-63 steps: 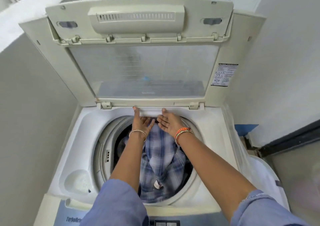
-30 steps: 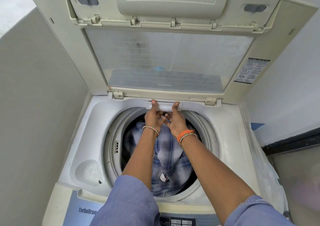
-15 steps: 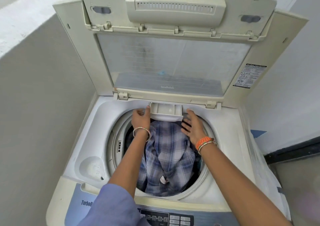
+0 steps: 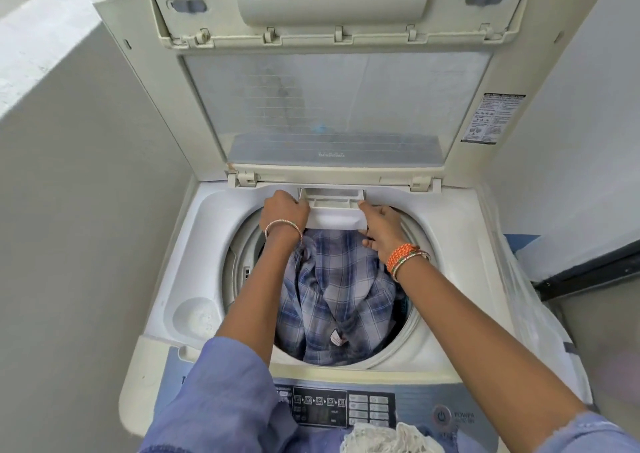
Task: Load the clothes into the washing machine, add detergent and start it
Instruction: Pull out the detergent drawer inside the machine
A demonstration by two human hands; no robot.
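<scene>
A top-loading washing machine (image 4: pixel 180 265) stands with its lid (image 4: pixel 332 106) raised upright. A blue and white plaid garment (image 4: pixel 339 296) fills the drum. At the back rim a white detergent drawer (image 4: pixel 332 210) sticks out over the drum. My left hand (image 4: pixel 284 210) grips the drawer's left end. My right hand (image 4: pixel 379 225) holds its right end, thumb on top and fingers underneath. The control panel (image 4: pixel 332 407) with a round power button (image 4: pixel 441 416) runs along the front edge.
A grey wall (image 4: pixel 86 244) stands tight against the machine's left side. A round recess (image 4: pixel 195 317) sits in the top deck at front left. A clear plastic cover (image 4: pixel 526 307) hangs down the right side. White cloth (image 4: pixel 388 438) lies at the bottom edge.
The detergent drawer has slid out from the back rim over the drum. Both hands moved from its front lip to its two ends and now hold it.
</scene>
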